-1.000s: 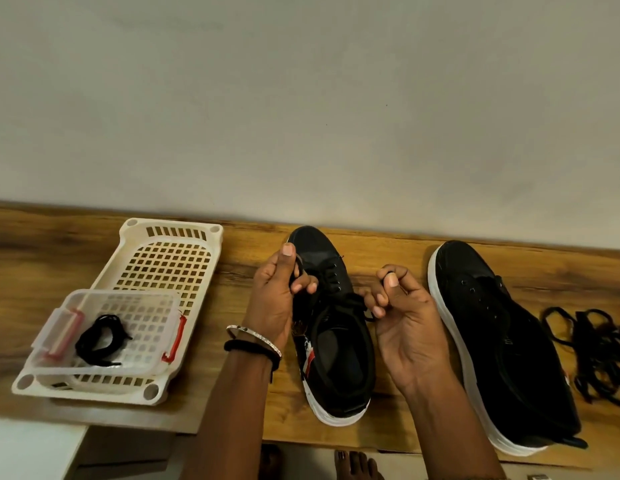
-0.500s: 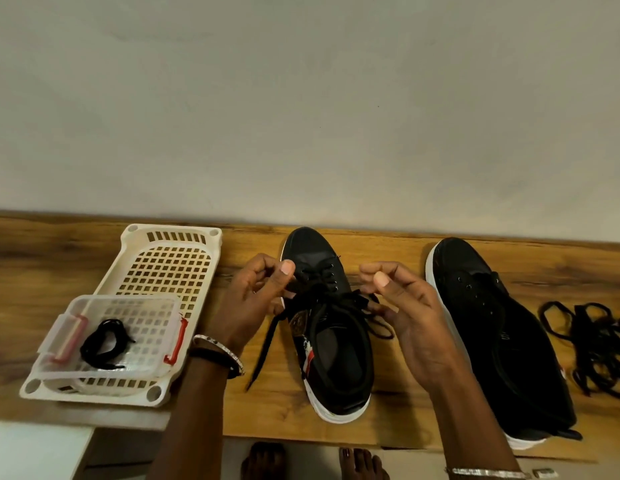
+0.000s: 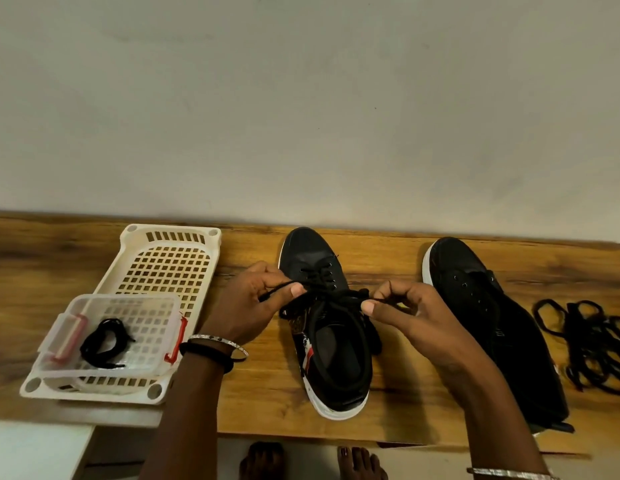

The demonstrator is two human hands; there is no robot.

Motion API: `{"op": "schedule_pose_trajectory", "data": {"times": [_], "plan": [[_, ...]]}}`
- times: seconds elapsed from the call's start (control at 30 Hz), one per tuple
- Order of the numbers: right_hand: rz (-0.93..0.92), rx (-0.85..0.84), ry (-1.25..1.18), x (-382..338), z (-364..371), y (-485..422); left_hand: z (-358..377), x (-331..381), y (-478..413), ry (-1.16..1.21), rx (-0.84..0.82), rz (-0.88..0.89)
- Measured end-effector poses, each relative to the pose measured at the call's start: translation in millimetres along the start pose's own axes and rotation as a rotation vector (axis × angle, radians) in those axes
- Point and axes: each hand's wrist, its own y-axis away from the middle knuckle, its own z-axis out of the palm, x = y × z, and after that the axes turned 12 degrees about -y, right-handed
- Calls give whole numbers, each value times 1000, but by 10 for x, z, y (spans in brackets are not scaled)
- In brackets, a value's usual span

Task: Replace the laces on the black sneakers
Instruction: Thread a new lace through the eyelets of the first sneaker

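Note:
A black sneaker (image 3: pixel 331 344) with a white sole stands toe-away in the middle of the wooden shelf (image 3: pixel 388 268), a black lace (image 3: pixel 322 277) threaded through its eyelets. My left hand (image 3: pixel 248 306) pinches one lace end just left of the tongue. My right hand (image 3: pixel 410 315) pinches the other end just right of it, both strands pulled taut across the shoe. A second black sneaker (image 3: pixel 492 320) without a lace lies to the right.
A cream perforated basket (image 3: pixel 170 251) sits at the left with a clear box (image 3: pixel 104 341) on it holding a coiled black lace (image 3: pixel 106 341). A heap of loose black laces (image 3: pixel 589 344) lies at the far right. Bare feet (image 3: pixel 312 462) show below the shelf edge.
Both hands have moved from the shoe's upper eyelets outward, drawing the lace ends taut sideways. The left strand that hung down beside the shoe is now lifted in my left hand.

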Motion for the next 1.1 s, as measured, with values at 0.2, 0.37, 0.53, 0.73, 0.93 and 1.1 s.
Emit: {"op": "schedule_pose_trajectory", "data": {"times": [0.2,0.37,0.53,0.73,0.93,1.1], "plan": [[186,-28,-191,77,38,-32,26,135,-52,358,-9,-152],[301,-116,-290,97,8,-5,91,71,-91,419,-21,-358],[322,-159,-255,49,-11,19,126,27,-80,377,47,-369],[163,-16,-364,18,0,-15,110,28,-54,311,82,-374],[13,202,-728,-67,-120,-25,119,16,-52,301,61,-381],[-92,248,-826,-63,-233,20,111,-33,-38,303,72,-391]]}}
